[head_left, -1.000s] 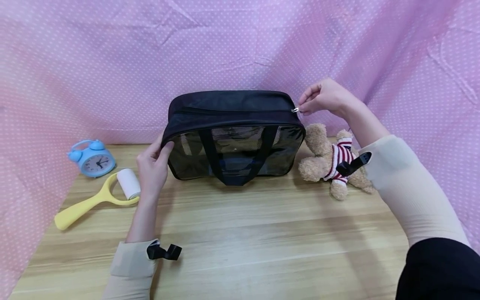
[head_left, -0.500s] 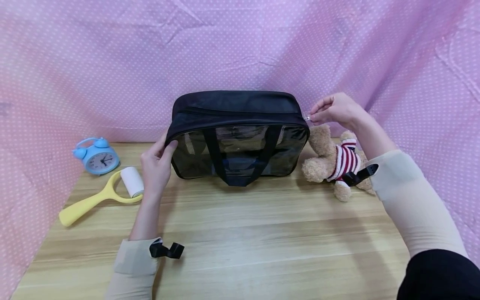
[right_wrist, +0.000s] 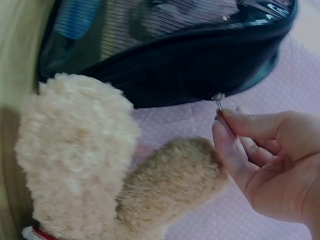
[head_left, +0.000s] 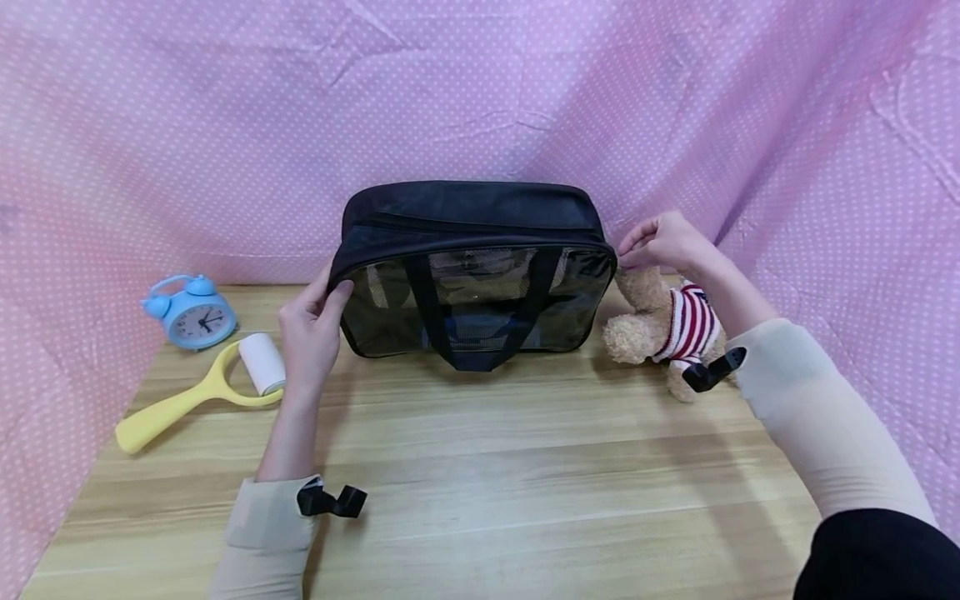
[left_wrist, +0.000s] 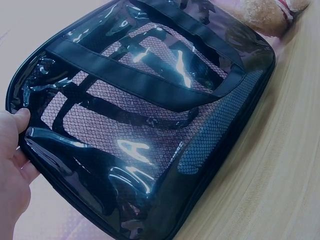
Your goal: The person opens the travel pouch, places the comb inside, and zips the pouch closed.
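Observation:
A black bag (head_left: 480, 312) with clear panels stands upright on the wooden table, its front strap handle (head_left: 474, 360) hanging down. My left hand (head_left: 311, 329) grips the bag's upper left corner, thumb in front and fingers behind. At the other end, my right hand (head_left: 663, 243) pinches the metal zipper pull (right_wrist: 219, 98) between thumb and index finger, low on the bag's right side. The zipper along the top looks closed. Just under the right hand lies a teddy bear (head_left: 633, 337) in a striped sweater, partly hidden by the forearm.
On the left a blue alarm clock (head_left: 201, 321) stands near the table's back edge. In front of it lies a yellow-handled lint roller (head_left: 176, 412) with a white roll. A pink dotted cloth (head_left: 465, 92) hangs behind and at the sides.
The right hand has moved right and then down around the bag's right corner, drawing the zipper pull with it. The left hand keeps its grip on the bag's left corner.

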Tool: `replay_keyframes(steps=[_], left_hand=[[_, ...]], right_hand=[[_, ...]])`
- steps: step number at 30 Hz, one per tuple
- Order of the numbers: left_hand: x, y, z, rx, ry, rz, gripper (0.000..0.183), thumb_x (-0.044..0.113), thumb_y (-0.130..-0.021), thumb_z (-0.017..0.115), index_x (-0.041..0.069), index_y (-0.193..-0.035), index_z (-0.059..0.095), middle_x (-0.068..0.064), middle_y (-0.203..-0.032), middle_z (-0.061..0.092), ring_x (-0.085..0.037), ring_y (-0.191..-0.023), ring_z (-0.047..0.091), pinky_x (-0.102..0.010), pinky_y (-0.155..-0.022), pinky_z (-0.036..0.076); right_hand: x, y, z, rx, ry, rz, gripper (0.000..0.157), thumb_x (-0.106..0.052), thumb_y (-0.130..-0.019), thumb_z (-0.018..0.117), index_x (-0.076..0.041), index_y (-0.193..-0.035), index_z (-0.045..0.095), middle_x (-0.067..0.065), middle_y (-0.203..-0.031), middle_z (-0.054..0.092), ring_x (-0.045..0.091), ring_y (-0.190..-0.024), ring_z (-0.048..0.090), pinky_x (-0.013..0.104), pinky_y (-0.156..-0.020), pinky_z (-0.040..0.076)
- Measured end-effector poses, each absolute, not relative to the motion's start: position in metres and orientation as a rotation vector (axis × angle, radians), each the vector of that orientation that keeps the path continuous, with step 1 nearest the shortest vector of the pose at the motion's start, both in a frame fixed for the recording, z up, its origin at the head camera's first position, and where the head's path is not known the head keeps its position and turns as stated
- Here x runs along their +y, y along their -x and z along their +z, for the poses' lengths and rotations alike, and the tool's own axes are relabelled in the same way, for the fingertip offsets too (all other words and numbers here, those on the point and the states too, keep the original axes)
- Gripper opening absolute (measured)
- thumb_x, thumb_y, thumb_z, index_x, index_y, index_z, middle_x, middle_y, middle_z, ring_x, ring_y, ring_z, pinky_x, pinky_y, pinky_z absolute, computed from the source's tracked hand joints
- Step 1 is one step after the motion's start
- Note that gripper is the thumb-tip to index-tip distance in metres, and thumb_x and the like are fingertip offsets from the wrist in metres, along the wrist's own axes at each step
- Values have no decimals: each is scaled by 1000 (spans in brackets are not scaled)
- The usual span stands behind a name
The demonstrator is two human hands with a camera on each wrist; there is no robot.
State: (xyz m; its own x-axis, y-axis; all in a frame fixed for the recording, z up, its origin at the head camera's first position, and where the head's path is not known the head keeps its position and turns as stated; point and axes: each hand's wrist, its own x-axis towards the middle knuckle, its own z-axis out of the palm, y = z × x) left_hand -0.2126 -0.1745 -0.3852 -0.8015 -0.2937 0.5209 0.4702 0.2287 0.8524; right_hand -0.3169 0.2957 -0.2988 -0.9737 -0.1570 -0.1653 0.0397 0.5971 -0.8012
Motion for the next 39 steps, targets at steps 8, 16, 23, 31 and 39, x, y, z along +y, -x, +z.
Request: replay_keyframes(steps=[8, 16, 23, 31, 39], left_hand=[[-175, 212, -385, -1901, 168, -1637, 34, 14, -100, 67, 20, -133, 69, -7, -136, 69, 3, -116, 67, -13, -99, 52], [-176, 212, -384, -1895, 169, -1633, 34, 13, -100, 67, 18, -133, 69, -8, -135, 69, 3, -116, 67, -13, -99, 52], [-175, 213, -386, -1878, 186, -1647, 34, 12, -100, 67, 16, -134, 69, -9, -136, 68, 1, -119, 66, -15, -101, 52], [-177, 214, -386, -1890, 168, -1643, 35, 13, -100, 67, 17, -134, 68, -8, -137, 67, 2, -119, 65, -14, -100, 52], [-175, 221, -387, -1904, 181, -1659, 34, 15, -100, 67, 20, -134, 69, -7, -136, 69, -1, -121, 65, -15, -102, 51]], right_hand=[[277, 313, -309, 2711, 101, -1203, 12, 12, -87, 64, 2, -85, 72, -10, -61, 68, 7, -57, 71, 26, -64, 63], [266, 313, -302, 2902, 116, -862, 10, 3, -84, 73, 2, -93, 76, -6, -63, 72, 13, -58, 73, 28, -67, 63], [265, 314, -303, 2959, 172, -748, 5, 0, -80, 79, -4, -83, 78, 1, -68, 77, 19, -63, 77, 49, -99, 57], [268, 313, -305, 2902, 185, -858, 5, 0, -83, 80, 1, -86, 76, 0, -70, 77, 17, -63, 76, 27, -67, 63], [281, 310, -304, 2753, 197, -1056, 8, 4, -88, 74, 9, -93, 73, 7, -78, 78, 13, -63, 75, 33, -68, 65]])
